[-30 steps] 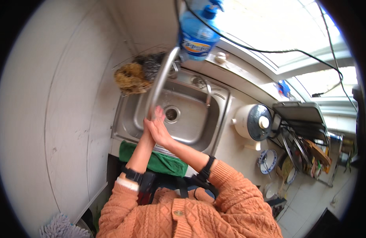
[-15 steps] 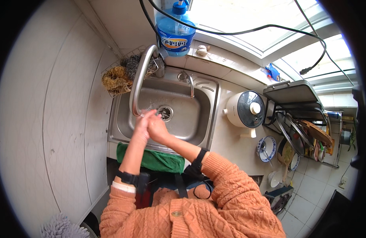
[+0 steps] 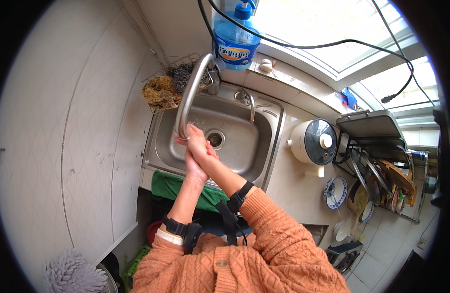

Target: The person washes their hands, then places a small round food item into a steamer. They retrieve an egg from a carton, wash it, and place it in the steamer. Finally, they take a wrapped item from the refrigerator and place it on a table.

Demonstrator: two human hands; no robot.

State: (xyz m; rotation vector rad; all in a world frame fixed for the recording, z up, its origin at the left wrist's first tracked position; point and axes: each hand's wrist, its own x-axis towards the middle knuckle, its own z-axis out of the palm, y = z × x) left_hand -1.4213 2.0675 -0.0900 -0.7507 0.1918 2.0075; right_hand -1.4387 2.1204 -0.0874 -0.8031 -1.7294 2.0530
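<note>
Over the stainless steel sink (image 3: 237, 163), both my hands are pressed together beneath the mouth of the curved metal faucet (image 3: 188, 93). My right hand (image 3: 198, 145) lies on top, its fingers stretched toward the spout. From below, my left hand (image 3: 192, 163) holds it, with some fingertips showing along the right hand's edge; the rest is covered. Neither hand shows any object. A few wet drops glint near the spout, but a water stream is hard to make out. The round drain (image 3: 215, 140) sits just right of my hands.
A green cloth (image 3: 169, 188) hangs over the sink's front edge. Scrubbers (image 3: 161, 93) fill a wire basket behind left. A blue pump bottle (image 3: 237, 41) and garlic (image 3: 267, 65) stand at the back. To the right are a white electric pot (image 3: 303, 141), a patterned bowl (image 3: 337, 190) and a rack (image 3: 369, 129).
The hands have swapped layering: my right hand now lies over the left, with the left wrist turned underneath. The whole view has shifted, so the scene sits slightly farther right.
</note>
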